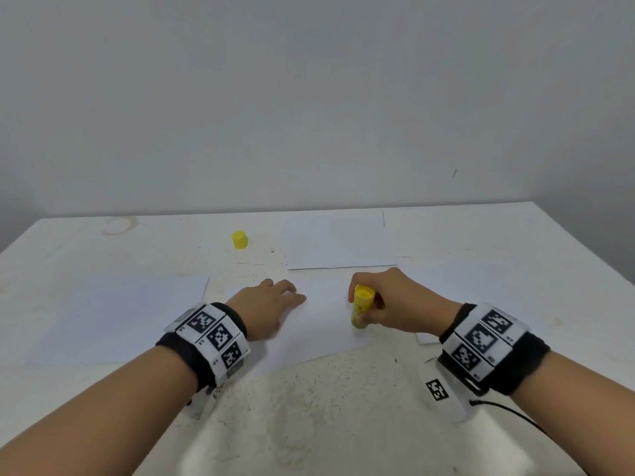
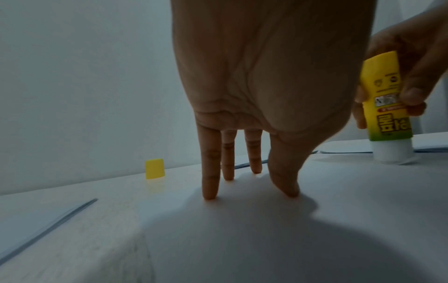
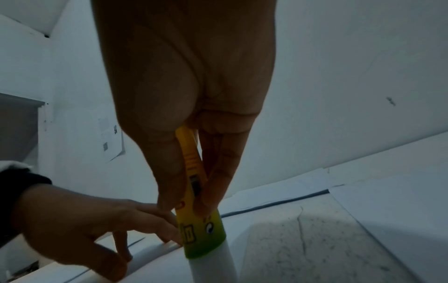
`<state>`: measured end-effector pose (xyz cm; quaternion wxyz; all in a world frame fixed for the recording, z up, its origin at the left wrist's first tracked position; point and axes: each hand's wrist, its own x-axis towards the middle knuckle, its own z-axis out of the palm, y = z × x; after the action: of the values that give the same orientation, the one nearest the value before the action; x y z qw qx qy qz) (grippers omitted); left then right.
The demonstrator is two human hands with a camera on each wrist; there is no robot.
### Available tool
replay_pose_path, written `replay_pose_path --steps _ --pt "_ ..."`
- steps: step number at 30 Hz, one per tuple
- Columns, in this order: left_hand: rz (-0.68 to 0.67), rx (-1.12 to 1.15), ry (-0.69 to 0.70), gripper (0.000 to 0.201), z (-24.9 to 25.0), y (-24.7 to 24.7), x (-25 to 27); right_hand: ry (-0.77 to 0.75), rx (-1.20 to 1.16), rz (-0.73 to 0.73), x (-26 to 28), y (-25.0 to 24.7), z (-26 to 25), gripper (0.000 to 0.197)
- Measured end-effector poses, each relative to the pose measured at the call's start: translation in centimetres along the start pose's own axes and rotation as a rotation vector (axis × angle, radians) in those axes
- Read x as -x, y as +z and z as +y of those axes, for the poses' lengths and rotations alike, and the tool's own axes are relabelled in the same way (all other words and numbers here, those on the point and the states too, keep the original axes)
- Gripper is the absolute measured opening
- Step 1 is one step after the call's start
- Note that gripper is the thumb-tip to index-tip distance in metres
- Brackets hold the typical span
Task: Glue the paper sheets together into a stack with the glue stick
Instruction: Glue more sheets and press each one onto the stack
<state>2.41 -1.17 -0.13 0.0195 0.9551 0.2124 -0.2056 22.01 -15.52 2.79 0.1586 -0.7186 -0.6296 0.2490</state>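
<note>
On the surface, my left hand pressed the middle sheet with straight fingers; my right hand gripped the glue stick, tip down on it; cap apart.

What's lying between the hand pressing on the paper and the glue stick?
Only bare white paper: the head view shows nothing on that stretch between the left hand and the glue stick, which the right hand holds tip-down on the same sheet.
</note>
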Motion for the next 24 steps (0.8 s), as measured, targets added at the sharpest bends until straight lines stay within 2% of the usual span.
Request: replay_pose_path --steps 4,5,9,11,13,17,24 --pt "-0.028 0.021 -0.013 0.065 -0.2 -0.3 0.4 0.019 -0.038 -0.065 0.0 -1.5 -0.3 0.024" --pt "-0.036 0.026 -0.023 0.069 -0.2 -0.4 0.5 0.021 -0.113 -0.023 -0.1 -2.0 -0.3 0.023" --pt "0.018 0.057 0.008 0.079 0.7 0.2 0.8 0.068 -0.411 0.301 -1.2 -3.7 0.2 0.023" --pt "0.027 0.117 0.069 0.079 1.1 0.7 0.9 0.096 -0.466 0.36 -1.9 -3.8 0.3 0.024" --pt "-0.002 0.107 0.091 0.077 1.4 0.7 0.9 0.116 -0.474 0.365 -2.7 -3.4 0.3 0.024" --pt "0.01 0.036 0.045 0.07 1.5 -0.1 1.0 0.132 -0.429 0.365 -4.1 -2.7 0.2 0.023" --pt "0.011 0.153 -0.03 0.07 2.4 0.5 1.0 0.088 -0.347 0.3 -6.9 -1.2 -0.4 0.025"
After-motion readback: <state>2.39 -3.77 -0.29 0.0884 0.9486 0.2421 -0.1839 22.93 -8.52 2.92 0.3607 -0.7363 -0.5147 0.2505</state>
